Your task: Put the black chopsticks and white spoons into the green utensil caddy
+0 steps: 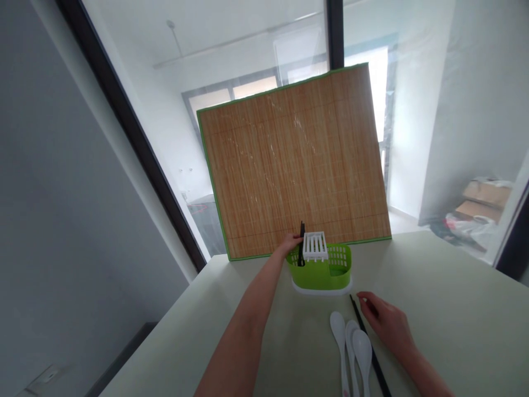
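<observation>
My left hand [291, 241] reaches to the back left of a green cutlery basket [316, 279]. Its fingers close around a pair of black chopsticks [302, 245], which stand upright in the left compartment; some fingertips are hidden. A white slotted piece [315, 246] sits over the middle of the basket. My right hand [384, 320] hovers just right of more black chopsticks [366, 331] on the table, its fingers curled together with nothing visible in them. To the left of those chopsticks lie three white spoons [338, 329], bowls pointing away from me.
The pale table [438, 309] carries all of this. Behind the basket, a bamboo mat [293, 165] with green edging leans against a glass pane with dark frames. Beyond the glass, cardboard boxes [485, 198] and plastic bags lie at the right.
</observation>
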`<act>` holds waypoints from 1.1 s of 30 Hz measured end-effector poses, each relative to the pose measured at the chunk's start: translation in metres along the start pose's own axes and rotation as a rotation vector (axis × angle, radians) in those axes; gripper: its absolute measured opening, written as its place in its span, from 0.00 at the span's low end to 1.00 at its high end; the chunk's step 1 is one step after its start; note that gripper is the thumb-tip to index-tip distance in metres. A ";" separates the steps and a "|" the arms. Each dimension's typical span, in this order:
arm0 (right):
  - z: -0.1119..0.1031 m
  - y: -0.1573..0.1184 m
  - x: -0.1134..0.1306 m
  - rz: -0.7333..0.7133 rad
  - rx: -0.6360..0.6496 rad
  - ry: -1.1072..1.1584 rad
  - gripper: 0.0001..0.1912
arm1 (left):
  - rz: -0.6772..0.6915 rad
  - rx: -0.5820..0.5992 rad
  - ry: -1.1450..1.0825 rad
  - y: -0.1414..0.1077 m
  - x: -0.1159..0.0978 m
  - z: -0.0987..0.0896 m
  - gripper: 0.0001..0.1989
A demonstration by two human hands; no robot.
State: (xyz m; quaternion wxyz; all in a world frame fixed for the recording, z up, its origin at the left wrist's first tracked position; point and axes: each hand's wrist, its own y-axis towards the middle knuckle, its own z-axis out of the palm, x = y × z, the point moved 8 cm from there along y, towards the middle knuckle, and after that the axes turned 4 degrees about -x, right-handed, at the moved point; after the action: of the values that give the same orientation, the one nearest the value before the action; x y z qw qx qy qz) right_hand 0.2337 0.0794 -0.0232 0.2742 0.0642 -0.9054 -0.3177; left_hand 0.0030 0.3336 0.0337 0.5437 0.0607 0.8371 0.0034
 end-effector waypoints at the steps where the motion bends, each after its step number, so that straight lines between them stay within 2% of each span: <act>1: 0.000 0.000 -0.001 0.005 -0.001 0.002 0.15 | -0.016 0.007 -0.010 0.000 0.002 0.002 0.08; 13: 0.004 0.000 -0.004 0.022 0.036 -0.021 0.14 | -0.197 0.074 -0.105 -0.004 0.013 -0.001 0.16; 22: 0.004 0.000 -0.004 0.020 0.044 -0.016 0.14 | -0.171 0.048 -0.043 -0.021 0.015 -0.004 0.19; 25: 0.002 0.001 -0.007 0.037 0.052 -0.027 0.15 | -0.106 -0.019 -0.030 -0.029 0.010 -0.011 0.16; 28: 0.005 0.001 -0.015 0.090 0.088 -0.064 0.14 | -0.020 -0.165 -0.023 -0.045 0.004 -0.028 0.14; 30: 0.010 0.000 -0.021 0.140 0.138 -0.084 0.13 | 0.030 -0.277 -0.016 -0.065 0.004 -0.042 0.16; 33: 0.018 -0.005 -0.027 0.203 0.234 -0.068 0.13 | 0.070 -0.422 -0.008 -0.114 0.017 -0.057 0.17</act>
State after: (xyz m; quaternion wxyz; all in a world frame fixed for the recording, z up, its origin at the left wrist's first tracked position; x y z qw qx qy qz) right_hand 0.2468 0.0931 -0.0499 0.2646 -0.0068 -0.9469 -0.1826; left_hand -0.0667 0.2259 0.0330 0.5474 -0.0251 0.8129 0.1972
